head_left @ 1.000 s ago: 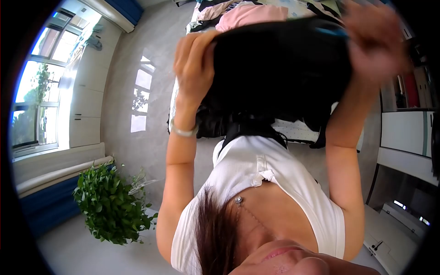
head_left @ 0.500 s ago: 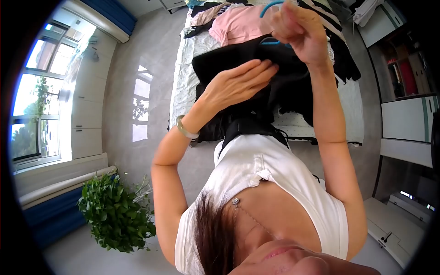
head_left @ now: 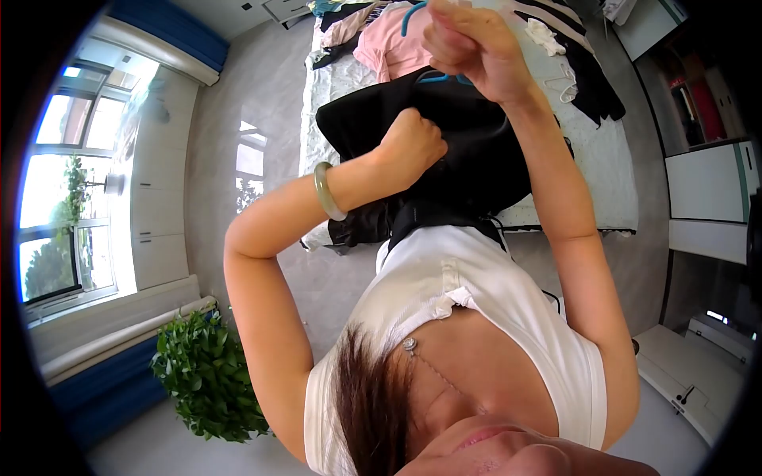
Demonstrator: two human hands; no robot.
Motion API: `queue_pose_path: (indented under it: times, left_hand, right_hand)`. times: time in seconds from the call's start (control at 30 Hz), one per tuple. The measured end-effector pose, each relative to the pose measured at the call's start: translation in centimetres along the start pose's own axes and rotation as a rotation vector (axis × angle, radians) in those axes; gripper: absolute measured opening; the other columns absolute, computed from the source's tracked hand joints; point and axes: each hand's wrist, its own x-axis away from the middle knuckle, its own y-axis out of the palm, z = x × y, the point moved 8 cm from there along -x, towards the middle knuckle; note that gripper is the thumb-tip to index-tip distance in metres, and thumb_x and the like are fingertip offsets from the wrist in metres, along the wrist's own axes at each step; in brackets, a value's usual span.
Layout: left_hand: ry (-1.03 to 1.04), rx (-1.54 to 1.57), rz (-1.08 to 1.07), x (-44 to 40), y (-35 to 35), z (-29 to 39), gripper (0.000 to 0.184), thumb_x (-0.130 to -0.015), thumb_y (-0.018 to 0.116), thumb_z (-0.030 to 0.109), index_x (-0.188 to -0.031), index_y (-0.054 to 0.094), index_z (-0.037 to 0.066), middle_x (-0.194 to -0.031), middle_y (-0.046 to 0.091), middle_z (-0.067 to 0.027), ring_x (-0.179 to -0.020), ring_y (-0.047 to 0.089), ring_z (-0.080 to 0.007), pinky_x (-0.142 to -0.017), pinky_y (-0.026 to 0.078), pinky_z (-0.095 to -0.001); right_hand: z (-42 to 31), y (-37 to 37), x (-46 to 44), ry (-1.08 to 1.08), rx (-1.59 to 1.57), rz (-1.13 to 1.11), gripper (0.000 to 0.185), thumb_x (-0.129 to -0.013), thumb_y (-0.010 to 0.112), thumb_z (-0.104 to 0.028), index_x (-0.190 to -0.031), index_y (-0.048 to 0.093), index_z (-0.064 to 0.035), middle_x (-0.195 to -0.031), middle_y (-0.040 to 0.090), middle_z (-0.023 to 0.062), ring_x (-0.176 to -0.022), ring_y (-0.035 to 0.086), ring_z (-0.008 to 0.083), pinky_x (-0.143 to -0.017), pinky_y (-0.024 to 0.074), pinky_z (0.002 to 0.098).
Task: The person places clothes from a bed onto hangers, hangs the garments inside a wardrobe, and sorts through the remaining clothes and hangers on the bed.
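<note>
A black garment [head_left: 476, 151] hangs in front of me on a blue clothes hanger [head_left: 414, 17]; its exact cut cannot be made out. My right hand [head_left: 476, 51] is raised and closed around the hanger near its hook, and part of the blue bar shows below the fingers at the garment's neck. Against the front of the cloth, my left hand [head_left: 413, 147] is curled with its fingers gathered on the black garment; the fingertips are partly hidden.
Beyond the garment stands a bed [head_left: 607, 170] with a pale sheet, bearing a pink top [head_left: 389, 44], dark and striped clothes [head_left: 583, 75] and a white hanger [head_left: 565, 83]. A leafy plant [head_left: 208, 377] is at left, white cabinets [head_left: 706, 186] at right.
My left hand has gone from lying flat with stretched fingers to curled in on the cloth, slightly lower. My right hand, the hanger and the garment have shifted left.
</note>
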Motion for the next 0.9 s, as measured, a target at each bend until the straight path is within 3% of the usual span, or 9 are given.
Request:
queue_pose_path:
  times: [0.1, 0.2, 0.3, 0.37, 0.4, 0.57, 0.67, 0.77, 0.9]
  left_hand:
    - [0.049, 0.155, 0.115, 0.2, -1.9, -0.6, 0.002, -0.076, 0.060, 0.013, -0.075, 0.061, 0.015, -0.074, 0.060, -0.0013, -0.067, 0.058, -0.0182, -0.061, 0.035, -0.0322]
    - [0.018, 0.046, -0.118, -0.6, -1.7, -0.7, 0.003, -0.075, 0.062, 0.014, -0.077, 0.060, 0.014, -0.075, 0.060, -0.0015, -0.069, 0.059, -0.0183, -0.060, 0.035, -0.0331]
    - [0.112, -0.015, -0.007, -1.4, -1.5, -1.1, 0.005, -0.077, 0.064, 0.016, -0.078, 0.061, 0.014, -0.076, 0.060, -0.0017, -0.074, 0.060, -0.0192, -0.061, 0.038, -0.0341]
    - [0.257, 0.257, 0.177, -1.6, -2.6, -1.7, 0.010, -0.080, 0.068, 0.023, -0.081, 0.062, 0.014, -0.079, 0.062, -0.0015, -0.079, 0.062, -0.0208, -0.066, 0.043, -0.0353]
    - [0.223, 0.255, 0.008, -2.3, -1.6, -1.6, 0.016, -0.080, 0.070, 0.031, -0.086, 0.067, 0.016, -0.082, 0.064, -0.0012, -0.084, 0.064, -0.0222, -0.071, 0.047, -0.0358]
    - [0.141, 0.430, -0.282, -2.6, -1.6, -0.8, 0.021, -0.078, 0.072, 0.034, -0.093, 0.074, 0.020, -0.099, 0.067, -0.0039, -0.090, 0.064, -0.0220, -0.071, 0.048, -0.0350]
    - [-0.011, 0.057, 0.049, -2.4, -1.3, 0.7, 0.016, -0.077, 0.070, 0.029, -0.082, 0.073, 0.014, -0.117, 0.058, -0.0076, -0.088, 0.060, -0.0207, -0.065, 0.043, -0.0318]
    - [0.033, -0.056, 0.008, -2.4, 2.0, 2.5, 0.009, -0.074, 0.064, 0.022, -0.068, 0.064, 0.015, -0.083, 0.063, -0.0027, -0.074, 0.055, -0.0195, -0.059, 0.036, -0.0337]
    - [0.051, 0.082, 0.186, -2.9, 3.7, 1.9, 0.010, -0.073, 0.066, 0.024, -0.069, 0.064, 0.015, -0.072, 0.062, -0.0004, -0.072, 0.058, -0.0212, -0.062, 0.040, -0.0345]
  right_hand:
    - [0.0, -0.1, 0.0, 0.029, -0.010, 0.039, 0.046, -0.102, 0.048, -0.027, -0.059, 0.036, -0.0133, -0.053, 0.032, -0.0033, -0.046, 0.028, 0.0081, -0.043, 0.0241, 0.0258]
    - [-0.6, -0.6, 0.1, -0.017, 0.005, 0.015, 0.045, -0.101, 0.049, -0.027, -0.060, 0.037, -0.0137, -0.053, 0.032, -0.0038, -0.045, 0.028, 0.0079, -0.043, 0.0243, 0.0255]
    - [-0.6, -0.3, 0.0, -0.002, -0.045, -0.013, 0.045, -0.101, 0.049, -0.028, -0.060, 0.037, -0.0141, -0.052, 0.031, -0.0046, -0.044, 0.027, 0.0078, -0.043, 0.0234, 0.0250]
    - [0.0, -1.2, 0.2, 0.032, -0.037, 0.090, 0.045, -0.101, 0.049, -0.029, -0.061, 0.036, -0.0143, -0.052, 0.029, -0.0054, -0.044, 0.025, 0.0071, -0.043, 0.0216, 0.0243]
    - [0.6, -1.9, 0.3, 0.027, -0.039, 0.097, 0.045, -0.101, 0.049, -0.029, -0.061, 0.036, -0.0143, -0.052, 0.029, -0.0054, -0.044, 0.025, 0.0071, -0.043, 0.0216, 0.0243]
    - [2.6, -4.5, 0.9, 0.042, -0.122, 0.169, 0.044, -0.101, 0.049, -0.029, -0.061, 0.036, -0.0145, -0.053, 0.026, -0.0063, -0.045, 0.024, 0.0059, -0.043, 0.0196, 0.0234]
    - [1.7, -3.6, 1.0, 0.024, -0.145, 0.175, 0.044, -0.101, 0.049, -0.028, -0.061, 0.036, -0.0142, -0.053, 0.026, -0.0061, -0.045, 0.024, 0.0060, -0.043, 0.0197, 0.0233]
    - [0.3, -1.5, 1.3, -0.044, -0.036, 0.093, 0.044, -0.101, 0.049, -0.027, -0.061, 0.038, -0.0138, -0.053, 0.027, -0.0063, -0.045, 0.026, 0.0056, -0.043, 0.0201, 0.0232]
    - [1.9, -0.5, 1.2, -0.061, -0.045, 0.038, 0.043, -0.102, 0.048, -0.025, -0.061, 0.040, -0.0134, -0.053, 0.030, -0.0060, -0.044, 0.027, 0.0055, -0.043, 0.0206, 0.0234]
